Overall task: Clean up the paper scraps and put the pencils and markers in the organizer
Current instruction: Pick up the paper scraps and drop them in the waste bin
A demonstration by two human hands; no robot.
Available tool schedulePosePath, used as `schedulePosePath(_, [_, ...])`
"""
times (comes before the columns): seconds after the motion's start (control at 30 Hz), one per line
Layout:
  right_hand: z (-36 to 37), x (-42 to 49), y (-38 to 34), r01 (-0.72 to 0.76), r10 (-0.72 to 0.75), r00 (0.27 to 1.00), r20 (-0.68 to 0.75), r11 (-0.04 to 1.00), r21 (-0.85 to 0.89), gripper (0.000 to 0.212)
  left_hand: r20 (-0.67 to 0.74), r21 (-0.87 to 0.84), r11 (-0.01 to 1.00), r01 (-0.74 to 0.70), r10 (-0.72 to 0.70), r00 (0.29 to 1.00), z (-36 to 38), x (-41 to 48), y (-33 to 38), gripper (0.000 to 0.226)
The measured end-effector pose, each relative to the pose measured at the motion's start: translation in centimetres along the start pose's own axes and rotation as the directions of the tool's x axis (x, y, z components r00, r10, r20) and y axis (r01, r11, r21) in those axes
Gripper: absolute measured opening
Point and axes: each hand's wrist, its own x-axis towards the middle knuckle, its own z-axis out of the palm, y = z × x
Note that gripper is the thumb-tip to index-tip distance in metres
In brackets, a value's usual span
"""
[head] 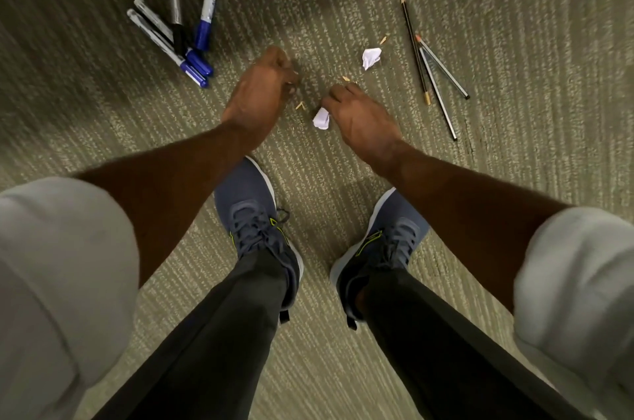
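One paper scrap [321, 118] is noted on the floor [514, 179] just behind the curled fingers [338, 93] of the right hand [363, 117], thumb side, farther from the left hand [259, 93]; whether either hand's fingers grip anything cannot be told.

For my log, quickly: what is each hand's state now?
Left hand: fingers curled, contents hidden; cannot be told.
Right hand: fingers curled beside a paper scrap; a grip cannot be told.
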Motion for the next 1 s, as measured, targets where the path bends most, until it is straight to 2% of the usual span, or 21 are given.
schedulePosePath(0.1, [-0.5,0.5,0.0,-0.054,0.053,0.997,-0.057,0.998,-0.009,0.034,-0.032,-0.089,0.995,0.048,-0.051,0.998,-1.1,0.4,0.5,0.026])
schedulePosePath(0.23, [-1.4,0.7,1.3,-0.239,0.250,0.951,-0.182,0.968,0.081,0.032,-0.079,-0.136,0.990,0.032,-0.043,0.996,-2.3,2.0,0.6,0.017])
schedulePosePath(0.33, [-2.2,1.1,2.6,-0.264,0.272,0.939,-0.209,0.962,0.063,0.032,-0.166,-0.250,0.968,0.037,-0.080,0.983,-3.3,4.4,0.9,0.025])
schedulePosePath(0.37, [-2.5,1.4,2.9,-0.258,0.264,0.944,-0.197,0.965,0.057,0.033,-0.178,-0.285,0.957,0.052,-0.107,0.978,-3.6,5.4,1.0,0.031])
schedulePosePath(0.43, [-2.7,1.9,3.3,-0.239,0.241,0.959,-0.151,0.970,0.035,0.037,-0.194,-0.311,0.947,0.077,-0.143,0.971,-4.2,6.9,1.2,0.029])
schedulePosePath(0.57, [-2.5,2.6,3.8,-0.239,0.242,0.959,-0.149,0.970,0.037,0.040,-0.175,-0.189,0.979,0.070,-0.104,0.979,-4.2,8.8,1.0,0.029])
schedulePosePath(0.77, [-2.2,2.4,4.3,-0.207,0.211,0.958,-0.195,0.978,0.039,0.028,-0.123,-0.090,0.994,0.069,-0.079,0.989,-4.9,10.4,0.7,0.021])
schedulePosePath(0.9, [-2.7,2.3,4.5,-0.171,0.164,0.968,-0.189,0.985,-0.020,0.022,-0.132,0.119,0.992,-0.052,0.068,0.989,-5.0,11.3,-0.1,0.016])
schedulePosePath(1.0, [-3.4,2.3,4.3,-0.185,0.191,0.969,-0.154,0.981,0.052,0.026,-0.067,0.054,0.998,-0.015,0.019,0.998,-5.4,11.4,-0.3,0.023])
